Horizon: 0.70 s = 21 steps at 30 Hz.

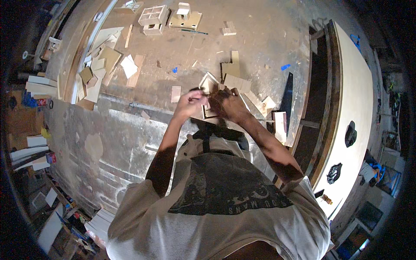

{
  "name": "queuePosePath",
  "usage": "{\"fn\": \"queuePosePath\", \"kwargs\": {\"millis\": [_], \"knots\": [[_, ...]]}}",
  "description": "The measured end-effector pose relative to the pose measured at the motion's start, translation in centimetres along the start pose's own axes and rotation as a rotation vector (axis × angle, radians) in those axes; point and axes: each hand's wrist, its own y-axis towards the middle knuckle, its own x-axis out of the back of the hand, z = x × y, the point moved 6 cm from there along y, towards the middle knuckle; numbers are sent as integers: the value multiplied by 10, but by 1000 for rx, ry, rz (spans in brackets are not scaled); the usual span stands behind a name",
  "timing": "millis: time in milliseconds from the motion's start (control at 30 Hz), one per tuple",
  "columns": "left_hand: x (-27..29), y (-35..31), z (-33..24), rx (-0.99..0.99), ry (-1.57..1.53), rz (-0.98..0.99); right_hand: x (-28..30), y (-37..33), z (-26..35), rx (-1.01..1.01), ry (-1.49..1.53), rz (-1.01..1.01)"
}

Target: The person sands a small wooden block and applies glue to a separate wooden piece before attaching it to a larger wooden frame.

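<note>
A small house-shaped wooden frame (208, 81) with a pointed top lies between my hands, just in front of my body. My right hand (230, 105) is closed at its right side, the fingertips in shadow against the wood. On the left, my left hand (190, 104) is close to the frame with bent fingers smeared by motion; whether they pinch anything cannot be made out. Below the hands, the frame's lower part shows a dark edge. Beside my right hand lie a flat wooden board (237, 82) and an L-shaped wooden piece (233, 66).
A handsaw (286, 99) lies to the right, near wood offcuts (266, 104). Small wooden models (154, 17) stand at the far left, above a pile of thin boards (97, 69). A large pale panel (346, 99) with dark emblems stands on the right.
</note>
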Motion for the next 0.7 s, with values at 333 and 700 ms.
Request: {"fn": "queuePosePath", "kwargs": {"millis": [333,700], "knots": [[76,-2,37,76,-374,-368,-60,4,-15,-58,-264,130],[60,-14,54,82,-171,-294,-67,-2,-17,-55,-204,-96]]}}
